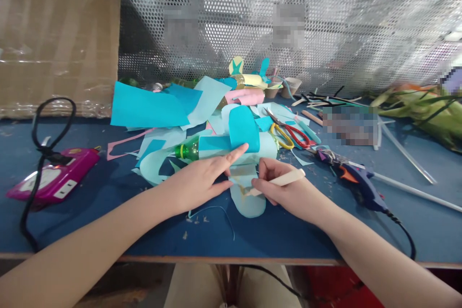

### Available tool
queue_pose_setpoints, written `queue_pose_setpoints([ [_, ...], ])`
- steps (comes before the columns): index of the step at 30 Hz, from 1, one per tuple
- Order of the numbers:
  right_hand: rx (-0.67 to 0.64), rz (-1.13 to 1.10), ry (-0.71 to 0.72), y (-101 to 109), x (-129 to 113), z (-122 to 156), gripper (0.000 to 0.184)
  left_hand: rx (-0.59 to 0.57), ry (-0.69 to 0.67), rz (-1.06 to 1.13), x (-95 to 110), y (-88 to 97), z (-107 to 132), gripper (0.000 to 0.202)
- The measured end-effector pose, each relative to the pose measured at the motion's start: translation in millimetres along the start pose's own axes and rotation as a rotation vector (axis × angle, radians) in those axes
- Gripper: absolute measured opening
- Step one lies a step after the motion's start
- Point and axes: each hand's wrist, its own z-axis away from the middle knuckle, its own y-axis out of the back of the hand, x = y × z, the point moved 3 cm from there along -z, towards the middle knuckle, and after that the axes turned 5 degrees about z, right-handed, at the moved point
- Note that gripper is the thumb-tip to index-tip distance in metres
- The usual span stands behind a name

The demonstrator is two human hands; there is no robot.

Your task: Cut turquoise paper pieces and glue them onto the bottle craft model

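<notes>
Green bottle (193,148) on its side, mid-counter (162,245), neck to the left, blue paper wrapped round its body! From the head view, my left grip (205,178) is released, flattened over the near side, index fingertip up at the bright blue strip (244,127) that curves across the bottle. And here's my right grip (279,187), closed firmly on a white pen-like tool (291,176), its tip angled down left at the pale blue flap (250,207) on the near side; yellowish smears show there. Just far right, scissors (302,142) with red and yellow handles; farther right, a dark blue glue gun (370,188). Blue sheets (144,106) pile up far left, and a magenta device (77,168) sits at the left.
</notes>
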Motion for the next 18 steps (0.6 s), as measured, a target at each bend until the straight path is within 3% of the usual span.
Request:
queue_pose_setpoints([
  [6, 0.062, 0.031, 0.007, 1.5, 0.4, -1.3, 0.024, -0.018, 0.019, 0.006, 1.8, 1.4, 0.2, 0.071],
  [18, 0.029, 0.018, 0.003, 1.0, -0.7, -0.4, 0.025, -0.023, 0.021, -0.014, 0.3, 0.7, 0.8, 0.070],
])
